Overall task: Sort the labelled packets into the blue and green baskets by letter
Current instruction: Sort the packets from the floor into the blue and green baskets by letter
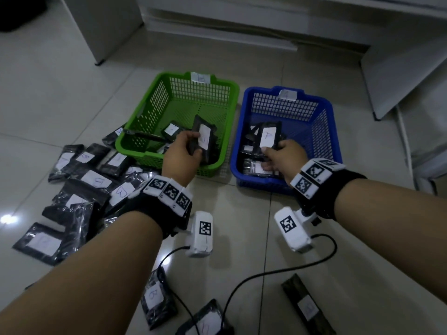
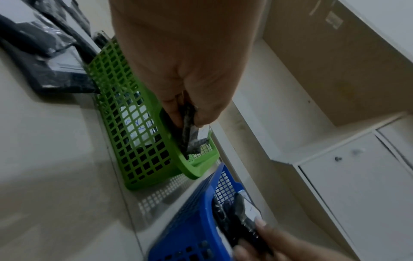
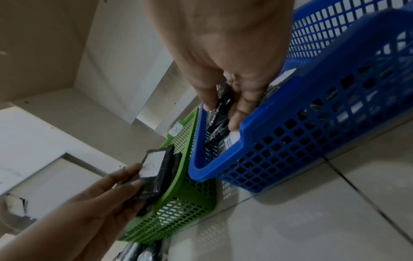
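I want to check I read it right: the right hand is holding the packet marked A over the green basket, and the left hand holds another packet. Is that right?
Not quite. The right hand holds the packet marked A over the blue basket, not the green one. The head view shows it. The left hand does hold another packet, over the green basket.

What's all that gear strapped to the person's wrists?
Both forearms are bare, with no sleeves. Each wrist wears a black band carrying a row of white blocks printed with black square code patterns; the right wrist's blocks look the same. Below each wrist hangs a white boxy unit, also code-marked, like the right one, each trailing a thin black cable.
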A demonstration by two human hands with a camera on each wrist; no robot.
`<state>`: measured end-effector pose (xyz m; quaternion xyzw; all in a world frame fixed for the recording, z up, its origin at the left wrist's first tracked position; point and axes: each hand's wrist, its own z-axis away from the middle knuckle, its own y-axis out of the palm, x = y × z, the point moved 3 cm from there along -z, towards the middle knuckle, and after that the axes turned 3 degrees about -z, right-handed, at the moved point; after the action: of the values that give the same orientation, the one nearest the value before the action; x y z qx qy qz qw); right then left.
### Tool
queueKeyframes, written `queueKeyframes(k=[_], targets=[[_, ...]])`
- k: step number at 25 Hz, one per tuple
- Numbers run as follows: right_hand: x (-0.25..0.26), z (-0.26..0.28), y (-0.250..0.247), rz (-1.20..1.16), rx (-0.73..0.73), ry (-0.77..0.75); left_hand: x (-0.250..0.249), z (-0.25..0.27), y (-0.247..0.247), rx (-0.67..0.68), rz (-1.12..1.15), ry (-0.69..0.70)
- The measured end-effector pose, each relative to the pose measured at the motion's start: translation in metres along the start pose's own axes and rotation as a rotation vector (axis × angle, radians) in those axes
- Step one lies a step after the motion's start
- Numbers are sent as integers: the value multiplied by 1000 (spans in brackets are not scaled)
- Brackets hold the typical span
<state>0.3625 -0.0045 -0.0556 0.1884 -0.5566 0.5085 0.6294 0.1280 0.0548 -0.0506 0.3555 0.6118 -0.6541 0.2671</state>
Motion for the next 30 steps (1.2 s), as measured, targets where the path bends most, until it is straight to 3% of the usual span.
queueKeyframes(k=[3, 5, 7, 9, 12, 16, 18, 21, 26, 30], targets=[[0, 14, -13, 360, -77, -134, -1, -13, 4, 14, -271, 124], [-8, 38, -23, 532, -50, -293, -2, -12, 6, -20, -423, 162], [-19, 75, -34, 612, -48, -501, -3, 1, 8, -55, -449, 218], [-43, 108, -45, 635, -14, -577, -4, 25, 11, -46, -362, 291], [-95, 151, -56, 617, 105, -355, 5, 84, 21, 223, -281, 303], [-146, 202, -57, 826, 198, 11, 27, 166, 22, 531, -273, 119], [-157, 217, -53, 894, 253, 97, 41, 199, 21, 703, -303, 43], [-159, 214, -41, 884, 292, 97, 61, 230, 22, 902, -416, 81], [-133, 188, -14, 765, 346, 39, 67, 229, 28, 904, -397, -22], [-91, 162, 1, 572, 344, -23, 61, 189, 21, 706, -137, -146]])
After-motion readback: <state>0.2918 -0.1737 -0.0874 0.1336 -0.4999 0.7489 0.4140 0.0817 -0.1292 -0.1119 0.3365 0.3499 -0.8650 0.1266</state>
